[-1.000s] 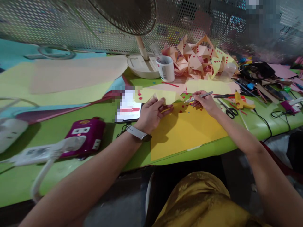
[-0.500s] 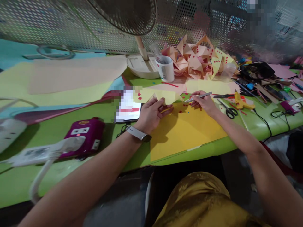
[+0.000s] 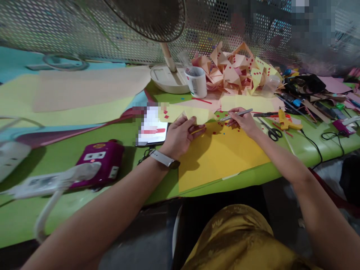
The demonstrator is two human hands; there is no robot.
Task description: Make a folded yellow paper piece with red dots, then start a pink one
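Note:
My left hand (image 3: 184,135), with a watch on its wrist, pinches a pale yellow folded piece of paper (image 3: 200,115) above the back left of a yellow-orange sheet (image 3: 225,157). Between the fingers of my right hand (image 3: 244,122) is a pair of slim silver tweezers (image 3: 244,112), tip pointing left toward the paper. Small red paper diamonds (image 3: 214,133) lie scattered on the sheet below both hands. A phone (image 3: 153,125) with a lit screen rests left of my left hand. Black-handled scissors (image 3: 274,134) lie to the right of my right hand.
A white cup (image 3: 197,84) and a fan base (image 3: 168,80) stand behind, beside a heap of folded paper shapes (image 3: 229,69). A yellow glue gun (image 3: 288,120) and mixed tools are at right. A purple power socket block (image 3: 99,159) sits at left, large paper sheets (image 3: 92,88) behind it.
My right hand and the tweezers have shifted very slightly to the right. My left hand and the paper stay in place.

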